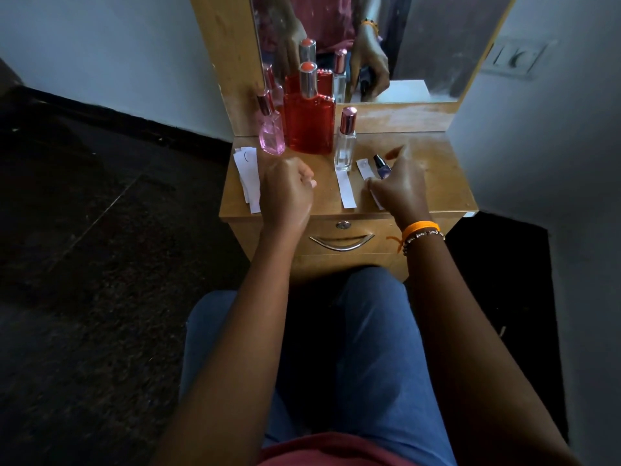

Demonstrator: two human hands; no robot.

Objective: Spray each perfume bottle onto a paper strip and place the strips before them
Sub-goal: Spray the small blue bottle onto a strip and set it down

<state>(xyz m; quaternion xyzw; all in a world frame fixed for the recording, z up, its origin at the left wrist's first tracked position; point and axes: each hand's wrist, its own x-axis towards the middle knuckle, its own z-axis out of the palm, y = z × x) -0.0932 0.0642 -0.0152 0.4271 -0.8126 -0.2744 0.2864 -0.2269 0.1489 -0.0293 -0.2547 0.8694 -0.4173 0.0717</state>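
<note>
Four perfume bottles stand on a small wooden dressing table (437, 183) in front of a mirror. From left to right they are a pink bottle (271, 136), a tall red bottle (309, 126), a clear bottle (345, 146) with a rose cap, and a small purple bottle (381, 167). My right hand (400, 186) holds the purple bottle, tilted, over a paper strip (364, 168) that its thumb touches. Another strip (346, 193) lies before the clear bottle. My left hand (289, 190) is a closed fist hovering before the red bottle. A stack of spare strips (250, 179) lies at the table's left edge.
The mirror (420, 45) reflects the bottles and my hands. A drawer with a metal handle (341, 242) and a lock is below the tabletop. My knees in blue jeans are against the drawer. There is dark floor on the left and a wall with a switch plate (514, 58) on the right.
</note>
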